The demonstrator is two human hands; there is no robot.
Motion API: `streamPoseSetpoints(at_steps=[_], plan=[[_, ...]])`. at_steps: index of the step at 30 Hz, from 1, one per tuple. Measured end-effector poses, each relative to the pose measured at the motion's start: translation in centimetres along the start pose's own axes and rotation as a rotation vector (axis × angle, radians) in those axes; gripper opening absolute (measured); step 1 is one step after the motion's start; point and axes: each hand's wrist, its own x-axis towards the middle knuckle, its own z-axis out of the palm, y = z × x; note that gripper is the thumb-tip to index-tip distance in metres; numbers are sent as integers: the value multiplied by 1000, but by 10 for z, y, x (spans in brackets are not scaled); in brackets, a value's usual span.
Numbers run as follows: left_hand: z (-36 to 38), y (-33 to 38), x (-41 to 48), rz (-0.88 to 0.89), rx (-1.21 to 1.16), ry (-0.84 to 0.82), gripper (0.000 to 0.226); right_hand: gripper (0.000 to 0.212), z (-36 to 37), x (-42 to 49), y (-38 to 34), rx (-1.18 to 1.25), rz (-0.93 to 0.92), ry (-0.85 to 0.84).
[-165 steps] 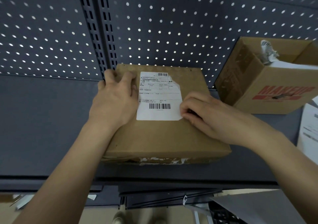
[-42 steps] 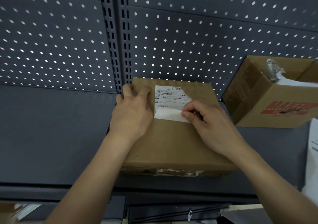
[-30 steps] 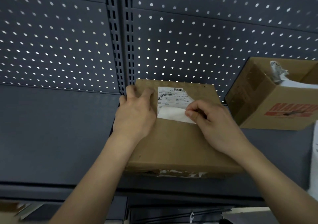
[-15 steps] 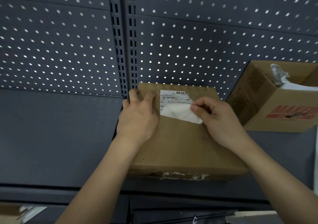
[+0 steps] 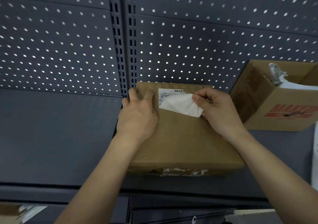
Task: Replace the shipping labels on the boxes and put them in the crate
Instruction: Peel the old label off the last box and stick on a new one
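currently left hand [image 5: 137, 118] lies spread flat on box [image 5: 185, 142]; right hand [image 5: 218, 111] pinches the half-peeled shipping label [image 5: 180, 105].

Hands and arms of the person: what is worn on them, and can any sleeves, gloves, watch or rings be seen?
Both the left hand and the right hand are bare, with no gloves. No ring, watch or bracelet shows on either. Both forearms are uncovered down to the picture's lower edge, so no sleeve is visible. The fingernails look short and plain.
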Motion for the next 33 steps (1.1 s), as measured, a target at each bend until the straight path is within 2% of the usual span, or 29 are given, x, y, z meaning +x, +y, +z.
streamPoseSetpoints(at_steps=[18,22,33], plan=[[0,0,1,16,1,-7,49,18,2,1,-6,157,79,176],[0,-1,1,18,-4,-3,50,19,-1,4,-9,301,158,278],[2,-1,3,32,-6,2,49,18,2,2,-12,387,141,288]])
